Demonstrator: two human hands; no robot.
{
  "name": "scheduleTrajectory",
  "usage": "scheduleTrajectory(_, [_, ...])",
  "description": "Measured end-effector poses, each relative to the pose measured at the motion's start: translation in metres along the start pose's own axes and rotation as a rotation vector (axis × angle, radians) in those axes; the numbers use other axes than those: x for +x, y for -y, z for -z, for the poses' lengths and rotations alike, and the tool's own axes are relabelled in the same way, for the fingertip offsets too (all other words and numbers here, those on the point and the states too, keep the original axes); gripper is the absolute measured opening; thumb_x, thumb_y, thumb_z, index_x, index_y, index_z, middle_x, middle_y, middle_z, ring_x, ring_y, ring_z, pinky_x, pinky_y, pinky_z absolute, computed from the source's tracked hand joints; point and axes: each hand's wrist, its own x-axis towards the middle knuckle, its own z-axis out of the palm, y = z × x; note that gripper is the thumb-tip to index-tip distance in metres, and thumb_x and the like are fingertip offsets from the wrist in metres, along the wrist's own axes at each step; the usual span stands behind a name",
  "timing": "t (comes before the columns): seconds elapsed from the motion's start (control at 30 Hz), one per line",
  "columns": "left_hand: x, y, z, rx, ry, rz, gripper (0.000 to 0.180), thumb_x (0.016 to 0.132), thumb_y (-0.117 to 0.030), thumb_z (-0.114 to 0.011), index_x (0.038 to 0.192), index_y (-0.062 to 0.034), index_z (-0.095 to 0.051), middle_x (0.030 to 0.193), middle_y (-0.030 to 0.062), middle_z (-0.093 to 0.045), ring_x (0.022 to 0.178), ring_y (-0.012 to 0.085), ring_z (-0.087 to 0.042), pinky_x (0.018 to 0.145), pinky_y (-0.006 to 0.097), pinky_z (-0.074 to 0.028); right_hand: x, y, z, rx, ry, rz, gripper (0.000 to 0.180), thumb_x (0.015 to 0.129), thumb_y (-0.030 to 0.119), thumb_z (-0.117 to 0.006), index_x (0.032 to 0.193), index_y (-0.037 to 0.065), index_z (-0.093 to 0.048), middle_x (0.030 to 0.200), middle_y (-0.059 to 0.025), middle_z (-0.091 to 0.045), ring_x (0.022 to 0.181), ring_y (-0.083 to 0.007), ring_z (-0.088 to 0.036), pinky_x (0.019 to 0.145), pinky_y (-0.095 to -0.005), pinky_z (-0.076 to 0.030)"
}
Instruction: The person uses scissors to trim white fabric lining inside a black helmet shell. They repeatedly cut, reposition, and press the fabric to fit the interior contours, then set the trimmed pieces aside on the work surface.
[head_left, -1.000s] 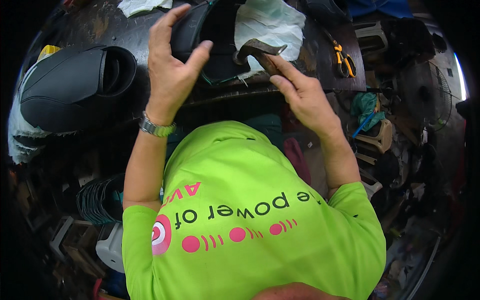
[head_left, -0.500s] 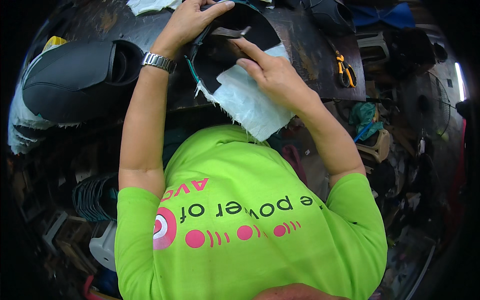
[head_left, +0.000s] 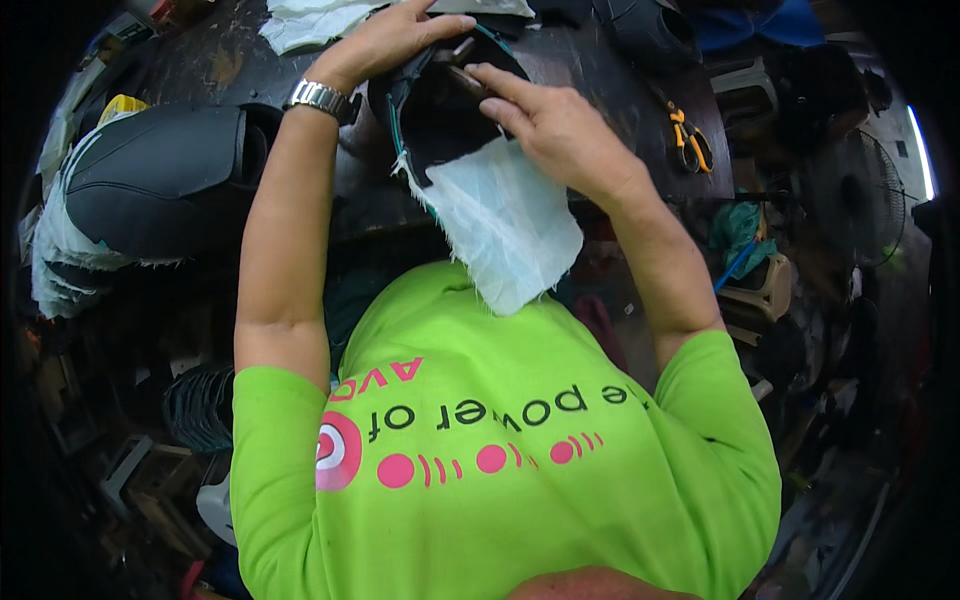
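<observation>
A curved black shoe upper (head_left: 440, 130) with a green edge sits at the table's near side, a frayed white lining (head_left: 510, 225) hanging from it toward my shirt. My left hand (head_left: 400, 38) is closed over its far left rim, thumb stretched along the edge; some of its fingers are cut off by the picture's top. In my right hand (head_left: 570, 130) is a small hammer (head_left: 460, 50), its metal head inside the upper's hollow. The forefinger lies along the hammer's handle, most of which the hand hides.
More black uppers with white linings (head_left: 150, 180) are stacked at the left by a yellow object (head_left: 122, 107). Orange-handled scissors (head_left: 690, 138) lie near the dark table's (head_left: 625, 150) right edge. White cloth (head_left: 300, 25) lies at the back; a fan (head_left: 860, 200) stands at right.
The hammer's head has moved up and slightly left inside the upper, with my right hand. The white lining now hangs lower over my shirt. My left hand keeps its hold.
</observation>
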Motion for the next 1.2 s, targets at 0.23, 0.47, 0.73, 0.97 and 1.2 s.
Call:
scheduleTrajectory(0.23, [0.006,-0.015,0.006,0.436,0.07,-0.14,0.062,0.098,-0.039,-0.066,0.15,-0.0109,-0.05,0.144,0.0196,-0.058,0.131,0.0334,-0.055,0.111,0.042,-0.043,-0.025,0.001,-0.009,-0.078,0.044,-0.15,0.043,0.103,0.031,-0.059,0.145,0.023,-0.054,0.1,-0.0236,-0.071,0.092,-0.0451,-0.068,0.08,-0.0491,-0.055])
scheduleTrajectory(0.47, [0.019,-0.019,-0.009,0.522,0.122,-0.034,0.06,0.096,-0.043,-0.063,0.144,-0.0073,-0.056,0.143,0.0252,-0.058,0.133,0.039,-0.054,0.112,0.043,-0.043,-0.073,-0.018,0.004,0.243,-0.077,-0.155,0.039,0.101,0.025,-0.063,0.138,0.013,-0.06,0.098,-0.0269,-0.07,0.091,-0.0434,-0.07,0.08,-0.0436,-0.055])
scheduleTrajectory(0.73, [0.037,-0.007,-0.017,0.74,0.163,0.022,0.068,0.099,-0.062,-0.051,0.145,-0.0124,-0.058,0.144,0.0223,-0.059,0.131,0.0421,-0.058,0.111,0.045,-0.044,-0.081,-0.03,0.015,0.296,-0.214,-0.075,0.04,0.101,0.025,-0.065,0.139,0.014,-0.059,0.106,-0.0237,-0.072,0.098,-0.0421,-0.071,0.084,-0.042,-0.056])
scheduleTrajectory(0.97, [0.049,-0.014,-0.025,0.785,0.295,-0.018,0.056,0.106,-0.051,-0.045,0.139,-0.0091,-0.063,0.133,0.0226,-0.066,0.121,0.0425,-0.062,0.107,0.045,-0.046,-0.028,-0.049,-0.017,-0.117,-0.149,-0.153,0.044,0.103,0.039,-0.056,0.144,0.023,-0.05,0.097,-0.0247,-0.072,0.091,-0.0477,-0.068,0.082,-0.0547,-0.055])
scheduleTrajectory(1.2, [0.036,-0.006,-0.017,0.663,0.197,-0.006,0.055,0.107,-0.052,-0.046,0.137,-0.0089,-0.064,0.133,0.0194,-0.067,0.123,0.038,-0.063,0.107,0.041,-0.046,-0.066,-0.056,-0.016,0.009,-0.254,-0.273,0.042,0.104,0.035,-0.054,0.143,0.022,-0.048,0.092,-0.0249,-0.072,0.09,-0.0476,-0.069,0.082,-0.0554,-0.054])
